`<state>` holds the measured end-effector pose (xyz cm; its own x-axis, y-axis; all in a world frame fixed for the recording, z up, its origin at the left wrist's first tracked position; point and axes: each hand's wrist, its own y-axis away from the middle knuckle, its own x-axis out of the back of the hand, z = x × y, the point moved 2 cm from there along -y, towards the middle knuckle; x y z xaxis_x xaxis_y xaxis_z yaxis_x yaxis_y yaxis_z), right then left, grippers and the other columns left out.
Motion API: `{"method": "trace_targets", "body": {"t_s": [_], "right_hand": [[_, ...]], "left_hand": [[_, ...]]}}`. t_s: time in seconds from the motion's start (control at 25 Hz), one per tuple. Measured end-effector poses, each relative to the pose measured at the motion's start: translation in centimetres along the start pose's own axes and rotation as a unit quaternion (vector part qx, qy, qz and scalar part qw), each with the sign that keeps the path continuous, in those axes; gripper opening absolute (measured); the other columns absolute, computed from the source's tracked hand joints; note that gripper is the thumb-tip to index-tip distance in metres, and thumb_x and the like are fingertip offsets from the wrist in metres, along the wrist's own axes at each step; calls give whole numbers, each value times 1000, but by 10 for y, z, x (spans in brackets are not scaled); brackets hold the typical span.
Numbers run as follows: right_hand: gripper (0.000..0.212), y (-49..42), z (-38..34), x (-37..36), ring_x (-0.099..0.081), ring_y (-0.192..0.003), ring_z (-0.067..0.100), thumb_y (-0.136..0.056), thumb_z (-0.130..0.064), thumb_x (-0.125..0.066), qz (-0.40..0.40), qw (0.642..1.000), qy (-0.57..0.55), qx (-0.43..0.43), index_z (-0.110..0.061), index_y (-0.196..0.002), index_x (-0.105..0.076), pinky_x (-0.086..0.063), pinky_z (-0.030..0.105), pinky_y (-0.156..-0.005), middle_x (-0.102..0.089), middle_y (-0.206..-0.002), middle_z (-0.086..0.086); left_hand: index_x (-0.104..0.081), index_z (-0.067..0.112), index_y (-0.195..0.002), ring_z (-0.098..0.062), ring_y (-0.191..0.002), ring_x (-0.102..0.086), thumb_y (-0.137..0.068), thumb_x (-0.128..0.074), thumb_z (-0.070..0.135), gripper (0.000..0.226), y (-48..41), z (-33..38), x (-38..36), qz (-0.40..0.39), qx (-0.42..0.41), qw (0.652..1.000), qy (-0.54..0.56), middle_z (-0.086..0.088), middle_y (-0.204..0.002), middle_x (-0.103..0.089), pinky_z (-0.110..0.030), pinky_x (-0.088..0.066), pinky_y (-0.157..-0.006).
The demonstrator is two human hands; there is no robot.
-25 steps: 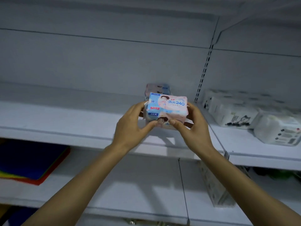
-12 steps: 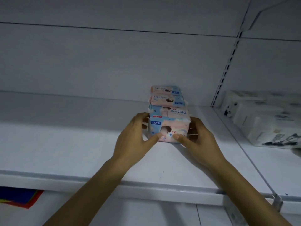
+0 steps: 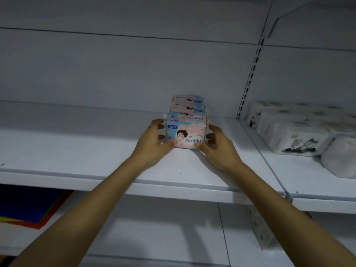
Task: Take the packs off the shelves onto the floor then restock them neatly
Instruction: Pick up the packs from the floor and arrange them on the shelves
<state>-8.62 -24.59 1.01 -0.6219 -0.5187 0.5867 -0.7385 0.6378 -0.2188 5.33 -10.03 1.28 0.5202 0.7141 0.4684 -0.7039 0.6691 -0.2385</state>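
Observation:
A pink and blue pack [image 3: 185, 136] marked 240 stands on the white shelf [image 3: 77, 151], with a second like pack on top of it. My left hand [image 3: 152, 142] grips the front pack's left side, thumb on its front corner. On the right side my right hand [image 3: 217, 145] grips it the same way. Two more such packs [image 3: 187, 105] are stacked right behind, near the shelf's back wall.
White wrapped packs [image 3: 292, 132] fill the neighbouring shelf bay to the right, past a slotted upright [image 3: 248, 81]. A lower shelf [image 3: 154, 237] holds a blue and red flat item [image 3: 28, 207] at the left. A narrow patterned pack [image 3: 262, 230] leans below right.
Both hands carried the two packs from in front of the shelf onto it and set them down in front of the two rear packs. The view rose and closed in.

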Motion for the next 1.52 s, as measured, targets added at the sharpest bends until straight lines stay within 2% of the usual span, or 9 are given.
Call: {"method": "trace_targets", "body": {"t_s": [0.12, 0.28, 0.36, 0.56, 0.76, 0.92, 1.16, 1.36, 1.52], "right_hand": [[65, 54, -10, 19, -49, -121, 14, -87, -36, -66, 61, 998, 1, 27, -21, -142, -35, -39, 25, -91, -53, -135, 3], [49, 150, -16, 15, -49, -119, 5, -90, -34, -64, 86, 987, -20, 135, -20, -134, -47, -39, 22, -96, -53, -129, -8], [40, 192, -13, -4, -50, -117, 6, -91, -31, -62, 82, 981, -46, 167, -19, -128, -53, -40, 21, -97, -55, -124, -9], [56, 286, -8, -79, -37, -123, 2, -91, -39, -62, -118, 980, -13, 157, -24, -141, -40, -29, 20, -101, -41, -130, -16], [66, 356, -2, -152, -35, -130, 7, -88, -45, -62, -284, 943, 17, 174, -22, -144, -35, -33, 34, -109, -41, -144, -4], [67, 383, -15, -220, -35, -131, 8, -88, -49, -60, -378, 905, 66, 186, -22, -144, -35, -28, 26, -108, -41, -146, -3], [57, 403, -58, -354, -45, -125, 14, -90, -39, -63, -490, 843, 118, 187, -20, -140, -43, -30, 18, -99, -48, -140, -2], [60, 406, -55, -484, -45, -128, 16, -89, -44, -61, -569, 801, 164, 88, -19, -141, -42, -36, 30, -105, -48, -140, -2], [47, 386, -4, -599, -60, -103, 19, -86, -42, -66, -632, 741, 218, -66, -22, -126, -53, -49, 31, -89, -62, -113, 2]], "left_hand": [[-41, 20, -140, -14, -126, -48, -85, -70, 29, 62, 45, 9, 20, 63, -15, 998, -18, 3, -144, -45, -24, -40, -96], [-42, 22, -140, 1, -131, -34, -87, -68, 29, 59, 155, 21, 24, 103, -66, 991, -60, 15, -147, -34, 3, -24, -94], [-35, 24, -144, -3, -142, -19, -87, -68, 32, 66, 214, 10, 19, 89, -74, 987, -115, 16, -153, -20, -8, -17, -108], [-13, 23, -153, -18, -149, 4, -85, -66, 48, 89, 352, -52, 50, 82, 69, 941, -321, 3, -162, 3, -45, -17, -118], [-10, 17, -153, -24, -149, 1, -85, -64, 50, 92, 468, -107, 98, 106, 220, 899, -362, -5, -161, -1, -46, -16, -117], [-24, 7, -149, -35, -144, -21, -78, -50, 62, 93, 540, -156, 124, 123, 305, 883, -334, -17, -156, -23, -54, -26, -112], [-21, 12, -152, -27, -147, -15, -75, -53, 55, 93, 586, -250, 201, 152, 378, 860, -306, -9, -159, -18, -48, -20, -118], [-21, 9, -151, -30, -146, -19, -84, -69, 36, 87, 576, -357, 261, 125, 429, 859, -249, -12, -158, -21, -49, -22, -116], [-17, 15, -152, -29, -147, -16, -89, -65, 34, 81, 586, -466, 255, 35, 470, 862, -188, -8, -160, -15, -45, -22, -116]]}}
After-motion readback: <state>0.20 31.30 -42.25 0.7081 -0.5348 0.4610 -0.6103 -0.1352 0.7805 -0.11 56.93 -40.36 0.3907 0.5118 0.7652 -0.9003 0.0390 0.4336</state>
